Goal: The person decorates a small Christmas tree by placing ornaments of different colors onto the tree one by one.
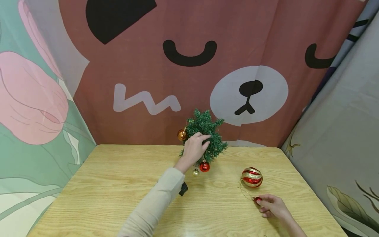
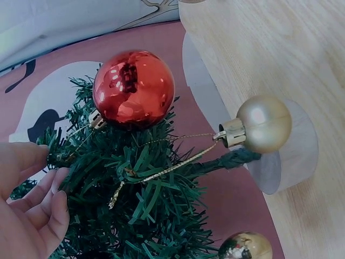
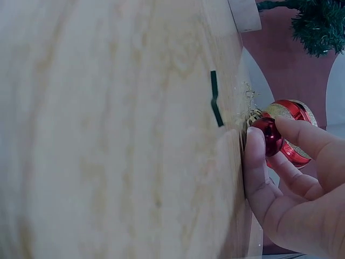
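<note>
A small green artificial Christmas tree (image 1: 217, 144) stands at the far edge of the table. My left hand (image 1: 193, 149) reaches to it; in the left wrist view the thumb and fingers (image 2: 38, 154) pinch a branch tip. On the tree hang a shiny red ball (image 2: 135, 89), a matte gold ball (image 2: 264, 124) and an orange-gold ball (image 1: 182, 134). Low at the front right, my right hand (image 1: 275, 206) pinches a small dark red ball ornament (image 3: 269, 135) between thumb and fingertips. Its gold string (image 1: 245, 192) trails toward the back left.
A larger red and gold striped ball (image 1: 252, 177) lies on the wooden table (image 1: 118, 184), just behind my right hand. A small dark object (image 1: 183, 189) shows beside my left sleeve. A bear-print curtain (image 1: 142, 128) hangs right behind the table.
</note>
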Tool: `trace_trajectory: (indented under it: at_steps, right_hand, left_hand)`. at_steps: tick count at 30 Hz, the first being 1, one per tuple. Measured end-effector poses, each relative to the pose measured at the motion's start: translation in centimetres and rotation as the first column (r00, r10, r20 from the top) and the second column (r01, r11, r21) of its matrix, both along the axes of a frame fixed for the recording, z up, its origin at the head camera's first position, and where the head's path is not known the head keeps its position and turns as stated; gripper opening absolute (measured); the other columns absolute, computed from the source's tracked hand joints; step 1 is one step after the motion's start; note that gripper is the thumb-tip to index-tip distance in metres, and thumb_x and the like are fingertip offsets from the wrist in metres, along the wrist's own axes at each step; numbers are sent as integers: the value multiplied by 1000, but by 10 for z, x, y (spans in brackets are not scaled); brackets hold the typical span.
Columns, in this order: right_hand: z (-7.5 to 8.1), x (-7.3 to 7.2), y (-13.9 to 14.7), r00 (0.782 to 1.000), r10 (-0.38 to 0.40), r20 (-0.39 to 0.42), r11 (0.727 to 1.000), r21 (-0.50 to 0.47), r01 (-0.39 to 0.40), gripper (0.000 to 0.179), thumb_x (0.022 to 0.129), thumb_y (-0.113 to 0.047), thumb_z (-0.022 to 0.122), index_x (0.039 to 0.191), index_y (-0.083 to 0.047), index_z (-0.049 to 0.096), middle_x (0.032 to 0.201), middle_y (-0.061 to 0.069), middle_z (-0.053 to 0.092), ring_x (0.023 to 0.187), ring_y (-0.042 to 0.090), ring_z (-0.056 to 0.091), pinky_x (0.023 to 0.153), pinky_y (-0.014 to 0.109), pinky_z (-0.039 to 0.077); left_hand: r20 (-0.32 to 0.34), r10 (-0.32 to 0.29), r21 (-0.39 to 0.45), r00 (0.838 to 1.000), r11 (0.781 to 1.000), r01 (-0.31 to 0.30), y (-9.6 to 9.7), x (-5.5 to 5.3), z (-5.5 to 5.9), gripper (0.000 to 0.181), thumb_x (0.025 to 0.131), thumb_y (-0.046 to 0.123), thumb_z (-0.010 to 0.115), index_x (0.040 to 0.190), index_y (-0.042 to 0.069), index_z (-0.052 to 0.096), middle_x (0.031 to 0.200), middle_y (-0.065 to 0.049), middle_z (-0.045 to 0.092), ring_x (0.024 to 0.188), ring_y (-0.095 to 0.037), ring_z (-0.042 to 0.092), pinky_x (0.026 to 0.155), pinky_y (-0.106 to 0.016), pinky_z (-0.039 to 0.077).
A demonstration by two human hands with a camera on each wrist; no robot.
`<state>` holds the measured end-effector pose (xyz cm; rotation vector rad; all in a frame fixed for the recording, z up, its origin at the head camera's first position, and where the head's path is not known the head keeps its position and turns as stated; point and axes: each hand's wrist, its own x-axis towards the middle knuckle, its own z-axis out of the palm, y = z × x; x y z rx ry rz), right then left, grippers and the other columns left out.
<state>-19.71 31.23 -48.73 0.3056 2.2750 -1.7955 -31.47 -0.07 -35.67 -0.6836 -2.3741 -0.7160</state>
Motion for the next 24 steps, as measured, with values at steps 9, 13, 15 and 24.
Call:
trace_trajectory:
  at_steps: [9,13,15,24]
  right_hand:
    - [-2,0,0,1000,15,-17,1000,-9,-15,44,84,-4,62,114,21,42,76,3,58,61,14,61,55,29,53]
    - [-1,1,0,999,14,-29,1000,-1,-14,46,84,-4,61,116,22,40,77,2,59,62,14,61,55,29,53]
    - [0,1,-1,1000,9,-26,1000,-5,-9,46,84,-5,61,116,22,40,78,1,60,63,14,61,56,29,53]
    - [0,2,3,999,30,-44,997,-70,-33,36,87,-6,59,112,18,50,83,-1,62,67,15,62,61,30,54]
  left_hand:
    - [7,-4,0,1000,1000,4,0,1,1,25,87,18,64,111,13,68,89,-5,64,39,-4,37,36,-16,25]
    - [9,1,-1,1000,1000,-1,0,0,0,25,87,19,64,111,13,68,90,-5,64,38,-4,35,36,-16,25]
    - [11,4,-2,1000,1000,-4,0,0,0,25,87,19,64,111,13,68,90,-5,64,38,-4,35,36,-16,25]
    - [19,-1,14,1000,1000,0,0,0,2,25,86,22,65,109,12,69,89,-3,66,44,-4,43,36,-17,27]
